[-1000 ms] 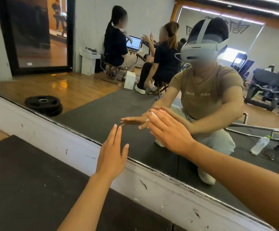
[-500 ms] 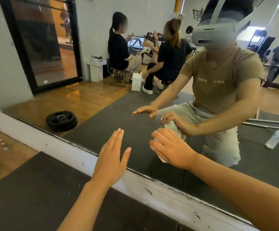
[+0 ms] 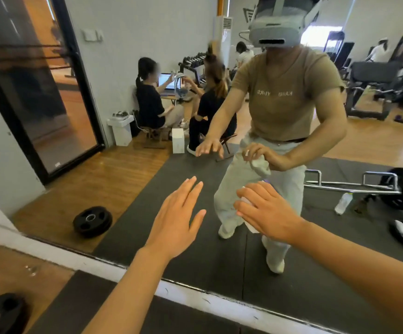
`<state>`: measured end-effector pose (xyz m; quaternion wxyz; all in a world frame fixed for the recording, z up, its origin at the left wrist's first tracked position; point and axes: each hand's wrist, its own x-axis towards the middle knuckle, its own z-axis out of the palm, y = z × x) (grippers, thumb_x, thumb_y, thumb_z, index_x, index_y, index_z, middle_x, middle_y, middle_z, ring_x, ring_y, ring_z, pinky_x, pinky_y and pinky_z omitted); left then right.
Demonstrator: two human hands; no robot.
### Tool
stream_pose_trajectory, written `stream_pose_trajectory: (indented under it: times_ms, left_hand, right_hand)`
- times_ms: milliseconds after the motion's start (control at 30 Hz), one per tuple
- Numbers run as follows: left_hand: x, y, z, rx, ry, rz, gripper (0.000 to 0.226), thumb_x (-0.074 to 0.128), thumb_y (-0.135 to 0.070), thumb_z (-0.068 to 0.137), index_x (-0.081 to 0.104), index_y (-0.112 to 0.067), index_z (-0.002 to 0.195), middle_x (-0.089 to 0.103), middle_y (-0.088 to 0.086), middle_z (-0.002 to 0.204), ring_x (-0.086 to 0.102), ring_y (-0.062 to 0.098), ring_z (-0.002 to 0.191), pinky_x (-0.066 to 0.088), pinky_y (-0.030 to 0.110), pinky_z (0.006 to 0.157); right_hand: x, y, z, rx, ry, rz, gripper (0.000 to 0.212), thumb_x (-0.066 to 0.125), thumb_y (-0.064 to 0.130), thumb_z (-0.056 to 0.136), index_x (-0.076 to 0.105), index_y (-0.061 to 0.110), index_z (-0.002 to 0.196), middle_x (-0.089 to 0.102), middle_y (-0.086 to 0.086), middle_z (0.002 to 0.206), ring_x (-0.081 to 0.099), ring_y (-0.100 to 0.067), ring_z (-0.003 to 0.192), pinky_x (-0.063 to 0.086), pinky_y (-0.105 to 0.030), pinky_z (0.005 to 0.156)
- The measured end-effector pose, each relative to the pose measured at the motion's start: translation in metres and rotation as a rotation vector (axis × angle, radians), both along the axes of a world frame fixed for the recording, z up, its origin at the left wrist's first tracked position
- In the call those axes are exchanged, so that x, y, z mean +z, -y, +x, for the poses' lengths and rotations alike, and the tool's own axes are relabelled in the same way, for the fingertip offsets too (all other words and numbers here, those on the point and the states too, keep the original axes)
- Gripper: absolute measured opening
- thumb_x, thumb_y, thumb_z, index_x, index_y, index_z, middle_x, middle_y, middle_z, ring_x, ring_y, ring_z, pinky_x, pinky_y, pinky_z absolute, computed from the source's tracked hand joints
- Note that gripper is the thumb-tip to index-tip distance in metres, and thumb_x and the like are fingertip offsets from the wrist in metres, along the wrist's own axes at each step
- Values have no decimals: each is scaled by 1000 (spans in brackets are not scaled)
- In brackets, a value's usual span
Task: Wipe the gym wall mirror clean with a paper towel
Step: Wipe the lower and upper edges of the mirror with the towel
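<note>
We're standing in front of the gym wall mirror w/ both arms reaching out toward the glass. Our right hand has the paper towel wadded up under the curled fingers, gripping it. Only a bit of white pokes out past the fingertips on the left and a tail hangs below the palm, so the wad runs roughly up-down, long axis near vertical, loose end pointing down. In the reflection it's clearer, a crumpled white lump drooping from the fist. Can't tell for sure if the towel is actually touching the glass atm, it's right in front of it though.

Our left hand is flat and relaxed, fingers straight and close together pointing up-right at the mirror, thumb stuck out to the side, holding nothing.

Other stuff: white baseboard under the mirror, black floor mat in front of it, a weight plate bottom left on the floor. Reflected: another plate, a barbell, water bottle, ppl sitting by a laptop.
</note>
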<state>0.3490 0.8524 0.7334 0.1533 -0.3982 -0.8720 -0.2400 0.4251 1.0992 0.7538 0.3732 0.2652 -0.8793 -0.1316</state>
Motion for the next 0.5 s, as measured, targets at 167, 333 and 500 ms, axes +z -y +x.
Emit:
stream_pose_trajectory:
  times_ms: [167,333,500]
  left_hand:
    - [122,-17,9,-128,-180,-51,60,47,-38,103,29,-20,157,21,0,165,21,16,150,21,34,120]
    - [204,-45,20,-258,-426,-85,56,36,-42,100,41,-19,151,38,4,158,34,18,144,29,36,115]
    - [256,-92,47,-352,-577,-55,57,34,-43,100,40,-19,152,38,4,158,30,18,145,28,38,116]
  right_hand:
    - [122,-22,35,-101,-33,13,14,45,27,103,52,15,104,58,-9,110,55,-31,99,42,-40,87]
    - [204,-39,76,-192,-90,6,16,42,30,104,51,17,107,52,-7,115,53,-30,103,41,-39,90]
    - [256,-71,133,-314,-169,-3,40,27,33,110,60,12,103,62,-13,111,55,-33,102,39,-40,92]
